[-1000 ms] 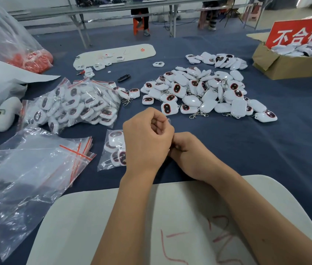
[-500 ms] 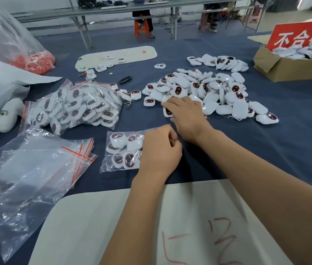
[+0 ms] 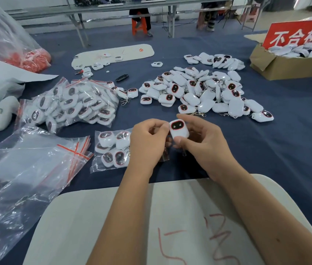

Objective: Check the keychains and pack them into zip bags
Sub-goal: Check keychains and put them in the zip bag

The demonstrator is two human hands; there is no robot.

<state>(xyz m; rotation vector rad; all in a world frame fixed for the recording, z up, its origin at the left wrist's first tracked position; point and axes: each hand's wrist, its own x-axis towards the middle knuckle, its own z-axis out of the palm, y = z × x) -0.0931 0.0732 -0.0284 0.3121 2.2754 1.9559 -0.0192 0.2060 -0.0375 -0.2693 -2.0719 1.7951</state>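
I have one white keychain (image 3: 178, 129) lifted just above the blue table (image 3: 295, 150), face up between both hands: my right hand (image 3: 202, 144) pinches it top and bottom with forefinger and thumb, and my left hand (image 3: 148, 139) pinches its left edge with curled fingers. The half-filled zip bag (image 3: 111, 149) lies just beside my left hand, its mouth hidden behind it. I judge the risk is a loose pinch on that smooth shell: it could slip, fall back among the unchecked pile of keychains (image 3: 199, 92) close ahead, and get mixed in.
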